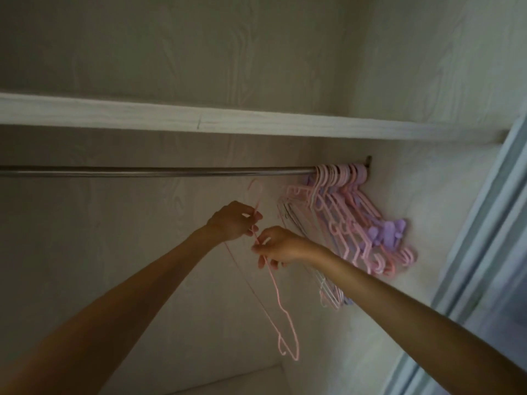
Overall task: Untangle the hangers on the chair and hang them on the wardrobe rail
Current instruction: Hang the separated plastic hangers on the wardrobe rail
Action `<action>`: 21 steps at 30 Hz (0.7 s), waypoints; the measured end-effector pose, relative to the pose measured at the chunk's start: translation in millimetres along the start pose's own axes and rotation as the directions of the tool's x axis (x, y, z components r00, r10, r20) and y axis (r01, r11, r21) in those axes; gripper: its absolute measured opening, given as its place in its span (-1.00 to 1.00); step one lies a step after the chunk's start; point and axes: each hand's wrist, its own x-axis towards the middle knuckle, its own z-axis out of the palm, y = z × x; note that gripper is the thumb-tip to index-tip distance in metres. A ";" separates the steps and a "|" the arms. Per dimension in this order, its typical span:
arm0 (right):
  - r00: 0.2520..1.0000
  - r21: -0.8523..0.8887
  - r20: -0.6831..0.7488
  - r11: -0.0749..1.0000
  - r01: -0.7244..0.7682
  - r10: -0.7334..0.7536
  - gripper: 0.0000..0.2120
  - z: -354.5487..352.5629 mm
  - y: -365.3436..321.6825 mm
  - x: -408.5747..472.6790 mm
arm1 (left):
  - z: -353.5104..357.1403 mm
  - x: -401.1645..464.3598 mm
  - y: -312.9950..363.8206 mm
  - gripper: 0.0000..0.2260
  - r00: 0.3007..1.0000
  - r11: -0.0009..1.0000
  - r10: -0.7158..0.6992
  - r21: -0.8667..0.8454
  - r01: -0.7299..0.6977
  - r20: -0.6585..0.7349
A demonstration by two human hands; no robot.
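Nearest the camera, dangling: lower loop of thin pink wire hanger [281,297], its shoulder pinched by right hand [278,246], neck pinched just above by left hand [232,220]. Best raised with hook [256,189] kept upright and turned toward wardrobe rail [156,171], then lowered over bare steel left of hung bunch, probably without twisting. Hook now just below rail, not touching. Farther right, against side wall: pink and purple plastic hangers [350,220] crowded at rail's end.
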 end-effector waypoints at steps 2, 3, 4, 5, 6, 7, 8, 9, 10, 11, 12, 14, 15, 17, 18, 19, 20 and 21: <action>0.981 0.041 -0.178 0.996 0.080 -0.071 -0.75 -2.6 5.2 3.5 | -0.3 3.9 8.5 -0.87 0.999 0.995 0.023 -0.093 -0.027 -0.041; 0.963 0.050 -0.254 0.993 0.105 -0.089 -0.75 -5.8 7.4 4.5 | -0.5 3.5 12.6 -0.86 0.996 0.993 0.045 -0.107 -0.054 -0.082; 0.940 0.034 -0.325 0.992 0.120 -0.103 -0.77 -11.8 7.5 5.1 | -3.8 2.4 17.9 -0.85 0.983 0.996 0.086 -0.024 -0.091 -0.161; 0.916 0.009 -0.385 0.992 0.126 -0.113 -0.78 -17.1 7.4 5.9 | -7.1 -0.6 21.8 -0.83 0.957 0.984 0.144 0.136 -0.112 -0.252; 0.892 -0.011 -0.435 0.991 0.130 -0.122 -0.79 -22.5 6.5 7.6 | -9.8 -4.1 24.8 -0.82 0.904 0.942 0.225 0.318 -0.107 -0.362; 0.873 -0.020 -0.471 0.991 0.132 -0.126 -0.80 -27.9 6.5 11.6 | -13.0 -8.4 27.8 -0.80 0.832 0.883 0.323 0.460 -0.093 -0.451; 0.864 -0.021 -0.490 0.992 0.123 -0.117 -0.81 -32.1 7.6 17.1 | -16.4 -11.8 28.8 -0.77 0.759 0.824 0.422 0.559 -0.093 -0.496; 0.860 -0.018 -0.500 0.994 0.109 -0.104 -0.81 -35.9 9.2 23.4 | -20.4 -13.1 28.7 -0.72 0.706 0.761 0.504 0.643 -0.089 -0.498; 0.865 -0.010 -0.496 0.996 0.089 -0.082 -0.81 -37.2 10.7 29.5 | -23.2 -11.6 25.7 -0.65 0.701 0.688 0.544 0.723 -0.057 -0.462; 0.874 -0.008 -0.482 0.998 0.062 -0.058 -0.81 -37.6 12.2 35.0 | -25.7 -8.9 21.3 -0.59 0.724 0.618 0.550 0.786 -0.018 -0.416; 0.886 -0.017 -0.462 0.999 0.029 -0.033 -0.79 -36.4 14.6 40.6 | -27.6 -6.5 16.3 -0.53 0.762 0.561 0.528 0.828 0.019 -0.375; 0.904 -0.031 -0.428 0.999 -0.023 0.007 -0.76 -32.8 21.1 48.1 | -29.8 -3.4 9.9 -0.46 0.808 0.512 0.480 0.857 0.057 -0.341; 0.915 -0.013 -0.403 0.999 -0.029 0.022 -0.74 -29.9 24.6 48.1 | -30.0 -3.1 7.2 -0.44 0.813 0.498 0.478 0.865 0.063 -0.334; 0.933 0.025 -0.358 0.999 -0.022 0.029 -0.72 -23.7 30.9 42.8 | -30.4 -4.5 5.3 -0.42 0.814 0.465 0.486 0.883 0.068 -0.318; 0.931 -0.005 -0.365 1.000 -0.020 0.017 -0.70 -21.0 33.5 39.2 | -30.7 -4.9 4.3 -0.40 0.817 0.450 0.485 0.890 0.071 -0.311; 0.911 -0.079 -0.412 0.997 -0.018 -0.016 -0.65 -19.4 34.9 34.6 | -30.8 -5.0 3.0 -0.38 0.820 0.440 0.482 0.895 0.079 -0.309; 0.860 -0.158 -0.504 0.987 -0.006 -0.076 -0.59 -18.8 34.3 31.5 | -30.3 -4.9 2.0 -0.36 0.823 0.431 0.478 0.898 0.086 -0.308; 0.772 -0.224 -0.615 0.974 0.028 -0.163 -0.53 -20.9 30.8 29.4 | -28.8 -5.5 2.0 -0.34 0.826 0.424 0.473 0.901 0.091 -0.306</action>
